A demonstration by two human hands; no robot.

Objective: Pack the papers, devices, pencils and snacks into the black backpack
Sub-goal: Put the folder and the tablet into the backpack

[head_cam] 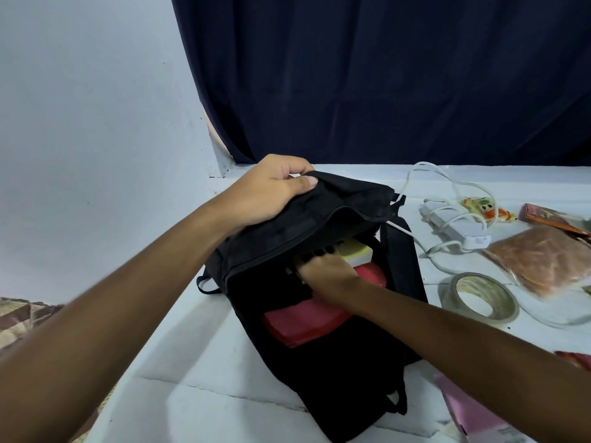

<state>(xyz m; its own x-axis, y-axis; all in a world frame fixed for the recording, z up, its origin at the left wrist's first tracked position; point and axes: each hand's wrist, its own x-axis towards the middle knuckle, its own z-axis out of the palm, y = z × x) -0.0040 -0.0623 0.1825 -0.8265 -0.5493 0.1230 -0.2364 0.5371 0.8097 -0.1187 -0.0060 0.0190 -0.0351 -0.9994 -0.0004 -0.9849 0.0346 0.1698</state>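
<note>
The backpack (319, 362) lies on the white worktop (192, 394). The left hand (271, 190) pinches its flap (335, 199) up, so the mouth stays wide for the right hand (329, 276), which pushes red papers (297, 324) inside; its grip is hidden. Snacks (540, 257) wait well right.

- Two arms come in from the near edge, both bare up to where the view cuts them off, no sleeve on either one.
- Left hand (271, 190): no ring, no watch, no band at the wrist; thumbnail short and plain.
- Right hand (329, 276): wrist bare too, nothing worn; fingertips hidden, so nails unseen.
</note>
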